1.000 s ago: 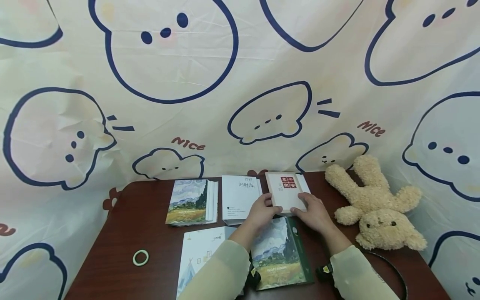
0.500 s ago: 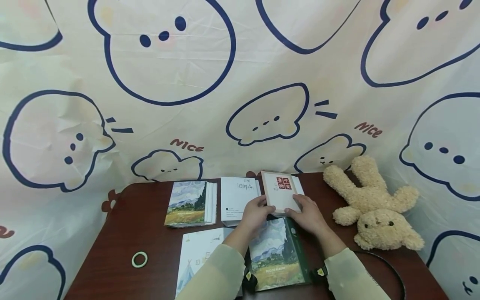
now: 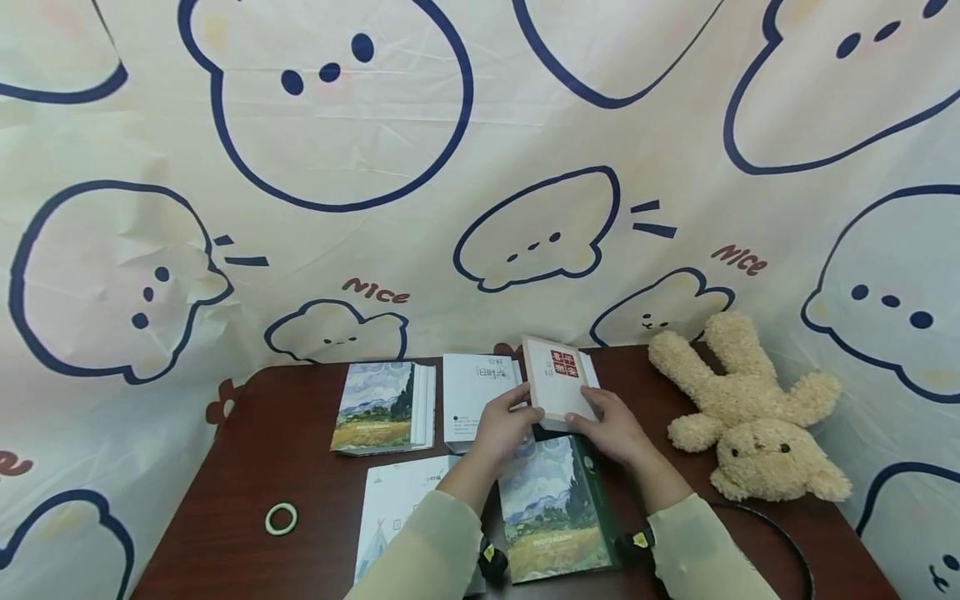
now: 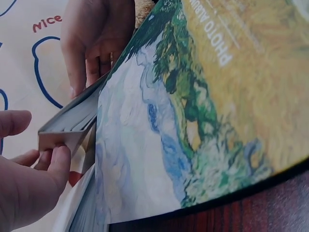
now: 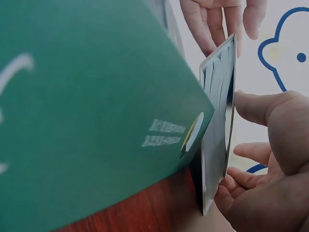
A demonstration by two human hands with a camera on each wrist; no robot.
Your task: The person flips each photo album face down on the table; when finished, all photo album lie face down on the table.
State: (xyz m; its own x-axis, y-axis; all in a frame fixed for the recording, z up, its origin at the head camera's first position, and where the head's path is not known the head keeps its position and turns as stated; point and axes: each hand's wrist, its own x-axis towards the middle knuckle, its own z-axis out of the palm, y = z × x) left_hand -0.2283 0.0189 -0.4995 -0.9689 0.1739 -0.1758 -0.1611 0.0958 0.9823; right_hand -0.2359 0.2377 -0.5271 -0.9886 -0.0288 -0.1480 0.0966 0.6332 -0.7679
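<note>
At the back of the table, both hands hold a small white photo album (image 3: 558, 385) with a red square of characters on its cover. My left hand (image 3: 502, 423) grips its left side near the front corner. My right hand (image 3: 615, 427) holds the right side, thumb over the cover and fingers underneath, as the right wrist view shows. The album (image 5: 217, 125) is tilted there, its page edges showing. Directly in front lies a landscape-painted photo album (image 3: 555, 508) with a green spine. Left of the held one lies a white album (image 3: 480, 404) with dark lettering.
Another landscape-painted album (image 3: 375, 404) lies at the back left. A white album with a tent drawing (image 3: 397, 500) is partly under the left sleeve. A pale green ring (image 3: 281, 518) lies at the left, a plush toy (image 3: 750, 408) at the right. A black cable (image 3: 783, 533) curves nearby.
The held white album has shifted slightly left and turned a little, its far edge now higher. Both hands have moved with it. The other albums, ring and plush toy stay put.
</note>
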